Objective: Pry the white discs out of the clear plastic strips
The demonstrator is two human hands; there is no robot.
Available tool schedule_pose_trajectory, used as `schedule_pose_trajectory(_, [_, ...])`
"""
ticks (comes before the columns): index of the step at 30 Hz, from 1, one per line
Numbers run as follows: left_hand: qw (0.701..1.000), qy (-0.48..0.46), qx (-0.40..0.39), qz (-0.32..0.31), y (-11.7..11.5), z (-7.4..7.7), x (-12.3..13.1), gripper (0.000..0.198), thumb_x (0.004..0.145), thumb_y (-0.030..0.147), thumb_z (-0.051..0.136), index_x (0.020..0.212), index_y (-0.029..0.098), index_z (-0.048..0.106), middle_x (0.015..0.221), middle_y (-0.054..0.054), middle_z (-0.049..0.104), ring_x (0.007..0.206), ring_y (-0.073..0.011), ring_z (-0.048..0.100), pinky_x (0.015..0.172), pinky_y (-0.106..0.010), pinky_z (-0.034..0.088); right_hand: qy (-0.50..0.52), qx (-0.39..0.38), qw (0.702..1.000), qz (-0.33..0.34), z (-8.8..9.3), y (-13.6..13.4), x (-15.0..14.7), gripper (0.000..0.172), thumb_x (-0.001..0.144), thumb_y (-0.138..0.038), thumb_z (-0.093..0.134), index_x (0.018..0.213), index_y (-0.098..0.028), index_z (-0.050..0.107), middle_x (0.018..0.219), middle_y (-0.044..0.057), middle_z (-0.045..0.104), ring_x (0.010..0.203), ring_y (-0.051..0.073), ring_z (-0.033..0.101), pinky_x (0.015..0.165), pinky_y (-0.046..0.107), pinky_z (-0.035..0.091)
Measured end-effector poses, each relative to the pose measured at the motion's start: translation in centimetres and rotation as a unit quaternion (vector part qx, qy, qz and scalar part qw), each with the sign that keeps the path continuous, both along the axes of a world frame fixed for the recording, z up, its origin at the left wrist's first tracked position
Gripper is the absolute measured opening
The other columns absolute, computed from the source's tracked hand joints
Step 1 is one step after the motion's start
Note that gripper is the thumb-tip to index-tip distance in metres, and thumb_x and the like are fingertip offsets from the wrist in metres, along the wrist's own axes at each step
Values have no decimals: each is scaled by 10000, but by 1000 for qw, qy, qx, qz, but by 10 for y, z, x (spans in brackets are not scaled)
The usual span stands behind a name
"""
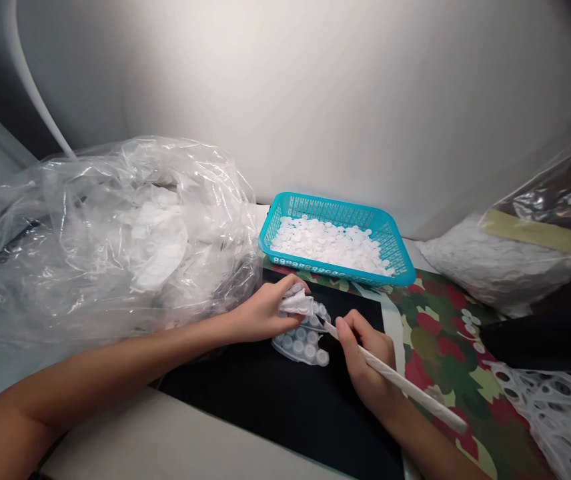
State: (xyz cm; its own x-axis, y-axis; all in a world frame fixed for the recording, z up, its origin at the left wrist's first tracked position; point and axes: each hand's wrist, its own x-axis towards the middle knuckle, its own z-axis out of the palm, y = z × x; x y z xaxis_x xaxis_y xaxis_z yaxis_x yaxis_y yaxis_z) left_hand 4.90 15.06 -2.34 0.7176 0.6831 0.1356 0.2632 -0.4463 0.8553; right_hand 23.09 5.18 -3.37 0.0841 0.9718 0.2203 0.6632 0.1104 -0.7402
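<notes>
My left hand is closed on a crumpled white piece, thumb and fingers pinching it. Below and beside it lies a translucent sheet of round white discs, on a black mat. In my right hand is a long slim tool with a white-wrapped handle, held like a pen. The tool's dark tip reaches the discs just right of my left fingers. I cannot tell what kind of tip it is, or whether it touches a disc.
Behind my hands stands a turquoise basket with many loose white discs. A large clear plastic bag of white pieces fills the left. At right are another full bag, a camouflage cloth, several loose discs and punched-out white scraps.
</notes>
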Motion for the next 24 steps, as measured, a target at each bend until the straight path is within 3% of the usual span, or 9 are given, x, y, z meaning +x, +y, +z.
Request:
schedule_pose_trajectory(13, [1000, -8, -3, 20, 1, -3, 0, 272, 741, 163, 597, 992, 184, 495, 804, 22, 564, 701, -128, 541, 621, -214, 422, -37, -32, 998, 40, -1, 3, -1, 330, 952, -333, 362, 655, -225, 269, 540, -66, 296, 469, 104, 356, 478, 243, 243])
schedule_pose_trajectory(24, [1000, -25, -7, -6, -3, 1, 0, 287, 738, 152, 603, 1007, 171, 503, 841, 13, 578, 728, -123, 556, 633, -199, 421, -77, -26, 995, 57, -6, 5, -3, 296, 952, -324, 356, 680, -232, 285, 536, -62, 328, 446, 116, 369, 484, 258, 224])
